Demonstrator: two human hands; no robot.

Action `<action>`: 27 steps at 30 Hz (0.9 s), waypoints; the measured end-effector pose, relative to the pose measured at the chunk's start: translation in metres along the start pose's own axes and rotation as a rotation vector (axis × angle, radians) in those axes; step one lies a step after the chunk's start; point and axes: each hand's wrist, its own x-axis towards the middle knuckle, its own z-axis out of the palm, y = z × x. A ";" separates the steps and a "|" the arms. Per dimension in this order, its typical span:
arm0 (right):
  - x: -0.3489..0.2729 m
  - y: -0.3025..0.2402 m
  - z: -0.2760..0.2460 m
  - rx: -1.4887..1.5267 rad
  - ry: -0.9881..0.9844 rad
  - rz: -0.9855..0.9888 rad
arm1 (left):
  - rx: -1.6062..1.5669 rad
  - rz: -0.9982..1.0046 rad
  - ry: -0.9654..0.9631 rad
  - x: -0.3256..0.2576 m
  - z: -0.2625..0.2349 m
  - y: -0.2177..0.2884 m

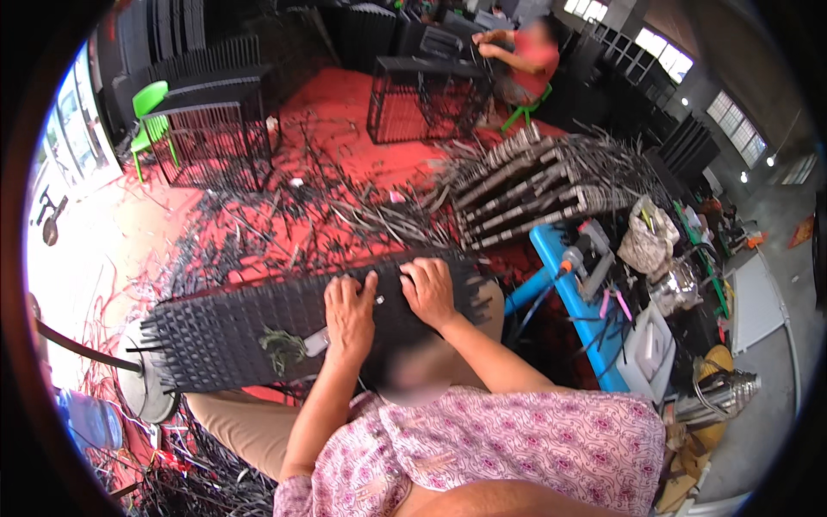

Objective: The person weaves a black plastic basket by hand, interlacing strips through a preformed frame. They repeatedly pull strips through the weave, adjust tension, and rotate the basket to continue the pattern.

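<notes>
A black woven panel [228, 336] is lying across the lap [245, 426], its left end overhanging. The left hand [351, 317] and right hand [431, 295] are bending their fingers [347, 291] near its far edge, grip unclear.

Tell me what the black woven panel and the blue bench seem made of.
Black woven panel: probably plastic strips, dull to faintly shiny, judging by their flat, even bands.
Blue bench: likely moulded plastic, smooth with a slight sheen, judging by its uniform colour.
</notes>
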 end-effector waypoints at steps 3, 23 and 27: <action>0.000 0.002 -0.003 0.003 -0.003 0.011 | 0.009 0.040 0.067 0.003 0.001 0.001; -0.003 0.039 -0.029 -0.078 -0.001 0.166 | 0.039 0.007 -0.016 0.003 -0.001 0.004; -0.011 0.047 -0.026 -0.138 0.010 0.174 | 0.023 0.042 0.033 0.001 0.007 0.000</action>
